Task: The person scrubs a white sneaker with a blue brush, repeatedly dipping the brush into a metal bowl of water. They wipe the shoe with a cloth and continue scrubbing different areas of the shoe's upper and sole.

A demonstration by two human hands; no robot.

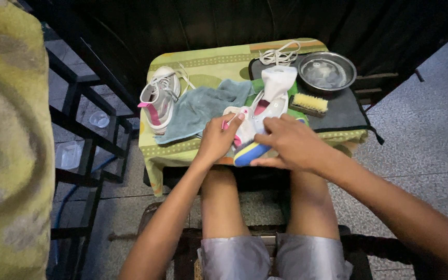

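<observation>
- Person seated at a small table [203, 65] covered with a green-yellow patterned cloth; bare knees and grey shorts visible below.
- White sneaker [265, 111] with pink details and a blue-yellow toe sole lies on the table's near edge, toe toward the person, laces out, white stuffing or tongue standing up from its opening.
- Left hand [219, 139] is closed in a pinch, thumb and fingers gripping a thin pink-tipped tool [229, 122]; can't tell exactly what it is. Tool tip touches the sneaker's left side.
- Right hand [286, 142] is curled over the sneaker's right side and toe, fingers pressing down, thumb under the toe sole; gripping the shoe steady.
- Second sneaker [159, 98], grey-white with pink tab, laced, sits at the table's left part, just beside a grey-blue towel [203, 106].
- Towel is spread between the two sneakers, partly under the held one.
- Scrub brush [309, 103] with yellow bristles lies just right of the held sneaker, on a dark mat [346, 111].
- Metal bowl [326, 71] sits on the mat at the far right corner; contents look like clear water, can't be sure.
- Loose white laces [280, 53] are bunched at the far edge, near the bowl.
- Blurred yellow-green fabric [6, 140] fills the left of the view.
</observation>
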